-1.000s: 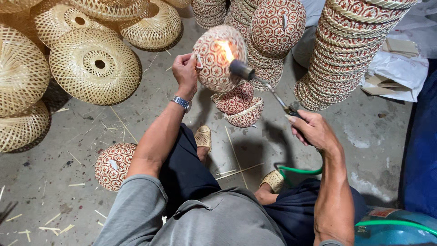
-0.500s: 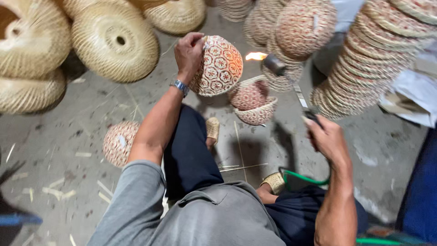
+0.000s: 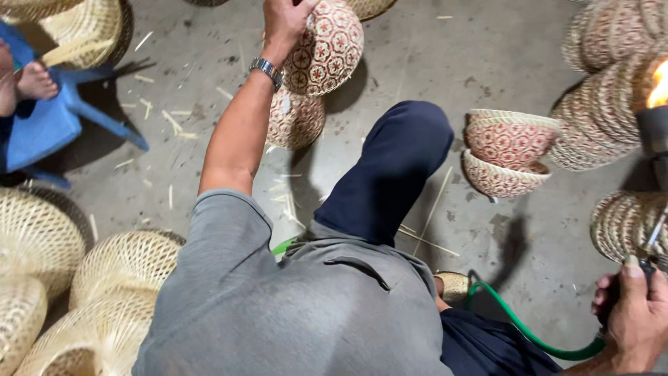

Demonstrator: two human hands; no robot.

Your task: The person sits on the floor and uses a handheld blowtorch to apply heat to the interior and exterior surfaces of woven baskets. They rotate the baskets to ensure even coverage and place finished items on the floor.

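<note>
**Woven bowl held up, torch alight**

We saw the left hand (image 3: 284, 24) closed over the rim of a round woven bowl (image 3: 327, 49), its red-and-cream patterned weave raised above the concrete floor (image 3: 431, 63) near the top edge of the view. A second patterned bowl (image 3: 296, 120) lay just below it. The right hand (image 3: 637, 317) was wrapped around the handle of a gas torch (image 3: 654, 132) with its flame lit, fed by a green hose (image 3: 529, 333). Two nested bowls (image 3: 506, 150) sat beside the bent knee, near tall stacks (image 3: 602, 115). Pale open-weave domes (image 3: 118, 268) crowded the lower left corner; a blue stool (image 3: 49, 125) stood behind
</note>
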